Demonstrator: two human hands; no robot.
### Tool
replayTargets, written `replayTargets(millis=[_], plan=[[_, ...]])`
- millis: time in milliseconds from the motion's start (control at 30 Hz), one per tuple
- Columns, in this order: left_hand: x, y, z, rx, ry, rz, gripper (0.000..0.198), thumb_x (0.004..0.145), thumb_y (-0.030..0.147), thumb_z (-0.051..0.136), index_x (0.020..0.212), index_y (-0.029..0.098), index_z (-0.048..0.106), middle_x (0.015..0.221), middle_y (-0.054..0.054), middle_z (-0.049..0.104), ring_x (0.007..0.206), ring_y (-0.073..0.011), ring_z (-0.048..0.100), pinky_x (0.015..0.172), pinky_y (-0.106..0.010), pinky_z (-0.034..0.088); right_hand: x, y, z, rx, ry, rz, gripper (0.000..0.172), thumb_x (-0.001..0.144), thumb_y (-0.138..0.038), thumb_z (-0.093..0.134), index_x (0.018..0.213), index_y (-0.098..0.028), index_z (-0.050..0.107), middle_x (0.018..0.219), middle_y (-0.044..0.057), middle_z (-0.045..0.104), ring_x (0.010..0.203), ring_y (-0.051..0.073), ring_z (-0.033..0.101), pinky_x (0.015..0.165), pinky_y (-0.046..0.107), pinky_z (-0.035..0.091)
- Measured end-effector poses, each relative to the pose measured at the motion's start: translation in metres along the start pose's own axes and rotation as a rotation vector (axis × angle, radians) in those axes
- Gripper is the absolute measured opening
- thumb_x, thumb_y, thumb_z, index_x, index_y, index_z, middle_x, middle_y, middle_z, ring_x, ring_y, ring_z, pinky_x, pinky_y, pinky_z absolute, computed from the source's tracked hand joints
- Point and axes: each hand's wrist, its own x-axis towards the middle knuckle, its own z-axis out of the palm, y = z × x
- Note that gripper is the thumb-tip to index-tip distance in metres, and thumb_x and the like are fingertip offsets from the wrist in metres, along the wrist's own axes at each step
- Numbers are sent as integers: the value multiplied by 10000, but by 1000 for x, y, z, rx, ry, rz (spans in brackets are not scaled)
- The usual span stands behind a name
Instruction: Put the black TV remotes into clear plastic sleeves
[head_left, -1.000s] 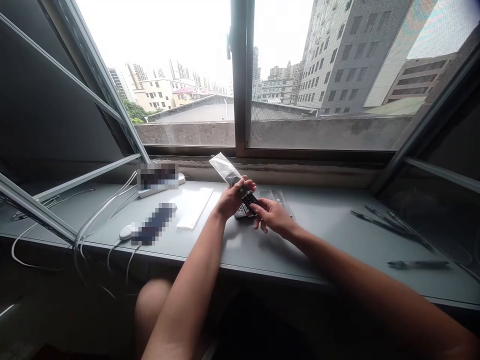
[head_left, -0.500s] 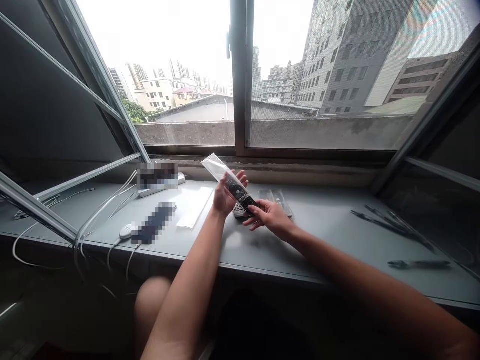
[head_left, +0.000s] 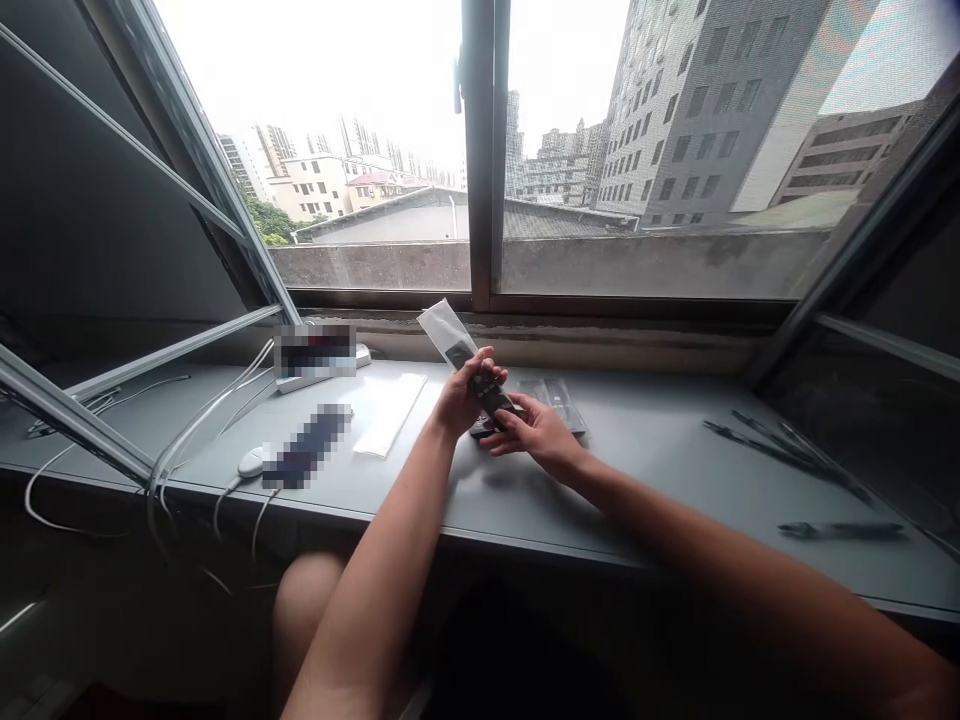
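Note:
A black remote control (head_left: 487, 390) is tilted between my two hands above the table. Its clear plastic sleeve (head_left: 444, 325) sticks out past the far end. My left hand (head_left: 461, 395) wraps round the middle of the remote, fingers closed across its buttons. At the near end, my right hand (head_left: 532, 428) pinches it between thumb and fingers. Beneath them, partly hidden, another dark remote lies on the table. Just behind my right hand are dark items in clear wrapping (head_left: 562, 405), whose kind I cannot make out.
White plastic sleeves (head_left: 390, 415) lie left of my hands on the grey table (head_left: 645, 480). Further left are a white power strip (head_left: 363, 358), cables and a blurred-out dark object (head_left: 307, 450). Several pens (head_left: 840, 531) lie at the right, and a window stands behind.
My left hand has slid down and closed round the remote, which has shifted slightly right. More empty sleeve shows past its far end. My right hand stays at the near end.

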Motion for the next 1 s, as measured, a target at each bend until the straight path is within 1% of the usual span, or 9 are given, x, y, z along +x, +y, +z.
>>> replayTargets(millis=[100,200,300,400,533,633,800,900,1000], plan=[[3,7,-5,-89,53,78,309,986,292,699,1268,166,697,1025,-85,769,965,-206,762,1059,-415,579,-1,-1,0,-15,-31,19,329,976,-401,783,1159,-172,634,1015,130,823,866,279,846,795,404,725],[6,16,-11,-161,74,177,289,1024,323,650,1263,164,688,1104,-98,773,993,-196,756,1019,-373,598,-2,0,1,-35,-47,56,284,971,-390,789,1094,-180,643,996,120,819,856,281,844,757,400,726],[7,23,-13,-163,107,206,212,1064,309,599,1209,180,683,945,-40,734,772,-110,698,813,-235,604,-3,2,3,-54,-79,96,256,972,-372,783,1065,-182,639,995,109,809,855,282,842,700,376,721],[5,25,-12,-134,134,165,162,1091,269,553,1165,196,676,733,33,579,565,-61,538,620,-156,520,-5,2,4,-38,-153,114,305,956,-350,801,1152,-184,635,1065,113,801,948,285,837,748,373,721],[3,28,-10,-179,130,125,129,1083,235,571,1181,208,649,658,69,452,500,-53,451,524,-133,462,-7,1,2,-19,-303,86,471,887,-336,871,1268,-194,631,1239,132,760,1110,296,798,818,391,716],[1,31,-8,-236,95,116,157,1088,209,547,1221,199,628,647,74,429,484,-49,436,474,-121,437,-7,1,-1,-44,-376,61,500,871,-352,879,1282,-185,648,1220,123,752,1095,302,802,783,372,714],[-2,26,-3,-250,69,49,154,1085,213,552,1213,176,629,672,62,445,519,-47,478,507,-118,467,-3,3,-2,-113,-249,40,482,869,-344,864,1265,-169,652,998,78,791,900,270,834,677,335,707],[-2,18,0,-230,63,10,157,1055,195,600,1207,173,637,690,60,457,534,-49,491,526,-127,482,0,5,-5,-160,-173,16,397,866,-359,859,1156,-153,680,928,75,797,790,248,830,633,321,698],[-1,13,0,-208,21,-19,139,1036,192,629,1168,153,649,716,45,494,567,-56,533,559,-137,504,1,5,-8,-218,-176,19,334,878,-413,844,1002,-143,692,875,80,794,701,231,815,587,306,681]])
